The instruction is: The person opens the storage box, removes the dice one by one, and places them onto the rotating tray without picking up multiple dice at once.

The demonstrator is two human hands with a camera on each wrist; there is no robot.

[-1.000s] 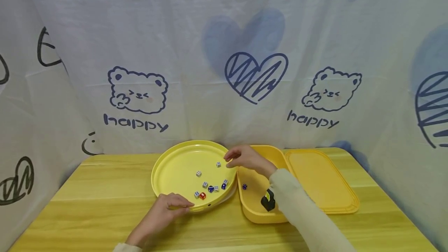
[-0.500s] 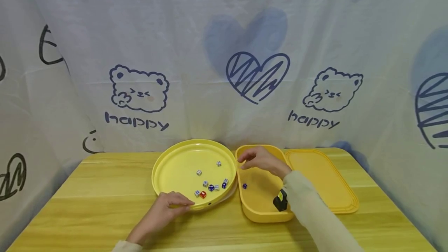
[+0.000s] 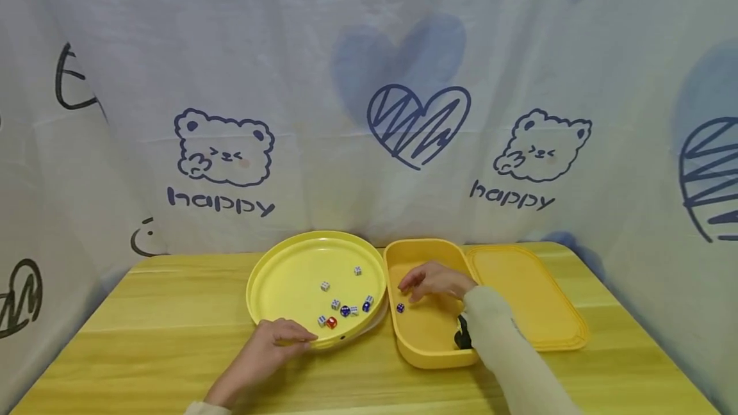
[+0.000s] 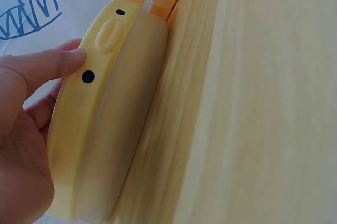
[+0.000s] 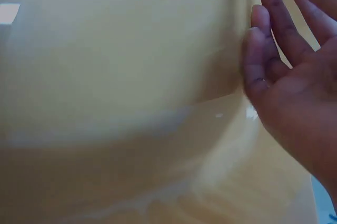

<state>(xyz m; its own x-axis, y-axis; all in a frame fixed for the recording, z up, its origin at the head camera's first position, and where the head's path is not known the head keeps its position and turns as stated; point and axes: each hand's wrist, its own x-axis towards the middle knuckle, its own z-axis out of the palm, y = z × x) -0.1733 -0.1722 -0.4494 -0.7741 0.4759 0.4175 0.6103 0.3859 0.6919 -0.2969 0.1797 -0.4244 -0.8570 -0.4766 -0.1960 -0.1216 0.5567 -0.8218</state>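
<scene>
My left hand (image 3: pixel 273 344) grips the near rim of a round yellow tray (image 3: pixel 282 274). In the left wrist view the thumb presses the tray's outer wall beside a black dot, with the fingers behind the rim. On the tray lie several white dice (image 3: pixel 325 286), blue dice (image 3: pixel 345 311) and one red die (image 3: pixel 331 323). My right hand (image 3: pixel 435 280) hovers inside the orange-yellow rectangular bin (image 3: pixel 429 358), fingers loosely bent, with nothing visible between them. Just below its fingertips a blue die (image 3: pixel 400 307) lies on the bin floor. The right wrist view shows no die.
A flat orange-yellow lid (image 3: pixel 527 293) lies against the bin's right side. The bin stands close beside the tray. A black device (image 3: pixel 463 335) shows under the right sleeve. Behind the wooden table (image 3: pixel 161 319) hangs a printed white cloth (image 3: pixel 323 114).
My right hand has moved from over the tray's right edge rightward and then down into the bin, near the blue die. My left hand stays on the tray's rim.
</scene>
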